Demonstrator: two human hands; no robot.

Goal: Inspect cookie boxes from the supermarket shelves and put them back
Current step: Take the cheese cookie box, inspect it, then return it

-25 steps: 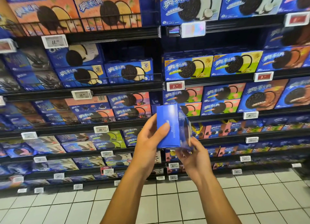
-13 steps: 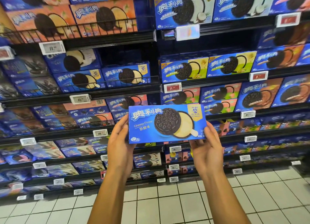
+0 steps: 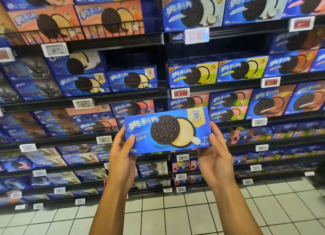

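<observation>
A blue cheese-flavour cookie box (image 3: 167, 131) with a dark sandwich cookie and a yellow badge printed on it faces me, slightly tilted, in front of the shelves. My left hand (image 3: 123, 155) grips its left end, thumb on the front. My right hand (image 3: 217, 157) holds its right end from below and behind. On the shelf up and to the left, two matching boxes (image 3: 131, 79) stand side by side behind a wire rail, with a dark gap (image 3: 130, 58) above them.
Black supermarket shelves (image 3: 123, 95) packed with blue and orange cookie boxes fill the view, with price tags (image 3: 83, 103) along their edges. White tiled floor (image 3: 175, 215) lies below.
The box was turned from edge-on to front-facing a second ago. Since half a second ago the box sits a little further right in view and tilts slightly, both hands still on its ends.
</observation>
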